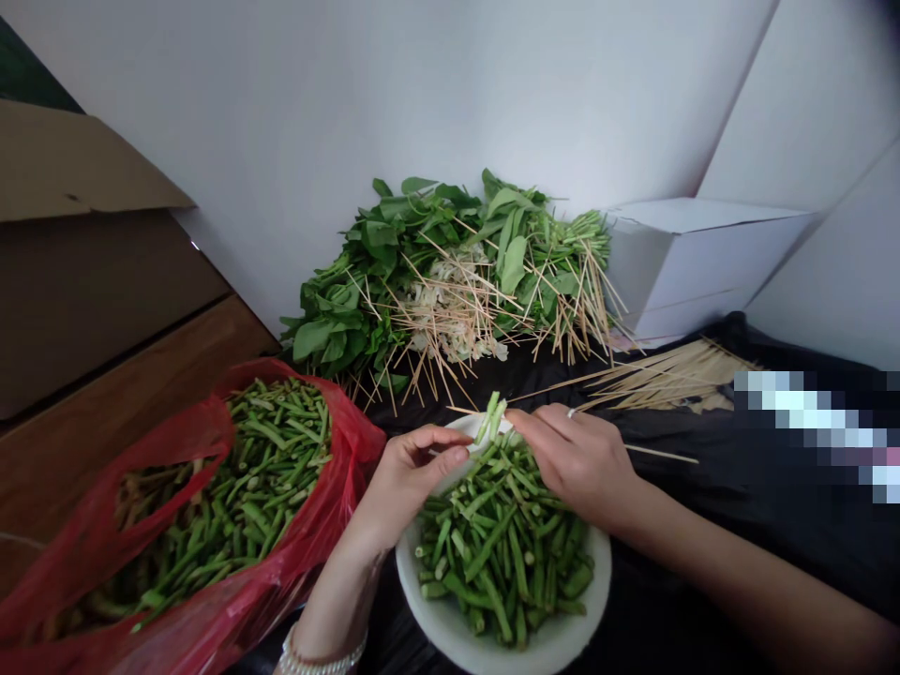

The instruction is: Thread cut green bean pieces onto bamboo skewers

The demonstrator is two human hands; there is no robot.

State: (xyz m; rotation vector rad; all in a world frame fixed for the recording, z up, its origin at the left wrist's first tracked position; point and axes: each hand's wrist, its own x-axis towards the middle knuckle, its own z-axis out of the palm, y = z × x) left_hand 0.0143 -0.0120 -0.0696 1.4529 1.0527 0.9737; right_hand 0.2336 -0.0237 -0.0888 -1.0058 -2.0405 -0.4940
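While our right hand (587, 461) grips the sideways stick (662, 454), bean pieces (496, 419) cross it just right of our nearly pinched left hand (413, 469), whose hold is unclear.

Cool, soft, rather dim light spreads evenly over the wall (450, 94), perhaps from above. The cardboard box (91, 300) sits in shade; the black sheet (661, 628) swallows detail. The beans (492, 553) look fairly sharp. Blocky pixels mask the right edge, beneath a darkened corner.

black sheet (731, 478): white bowl (409, 572), leafy greens (337, 328), pale sticks (653, 370)
wooden surface (141, 380): brown box (91, 300), red bag (355, 445) (part)
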